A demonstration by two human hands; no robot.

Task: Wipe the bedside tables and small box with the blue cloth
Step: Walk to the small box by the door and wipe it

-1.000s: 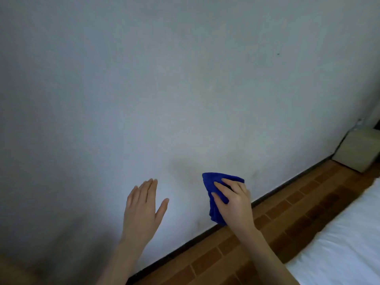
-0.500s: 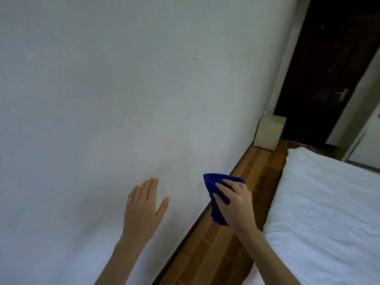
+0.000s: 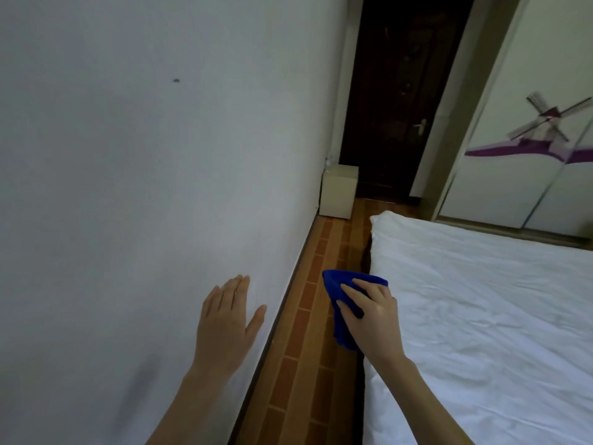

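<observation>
Right hand [image 3: 373,319] fingers [image 3: 349,289] still around blue cloth [image 3: 335,284], left hand [image 3: 224,326] straight-fingered, wardrobe [image 3: 529,162] newly in view.

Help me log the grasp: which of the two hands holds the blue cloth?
The right hand: its fingers pinch the blue cloth. The left hand is open and empty.

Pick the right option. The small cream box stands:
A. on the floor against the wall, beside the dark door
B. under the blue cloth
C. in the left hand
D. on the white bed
A: the small box stands on the brick-patterned floor in the far corner, against the wall and right beside the dark door.
</observation>
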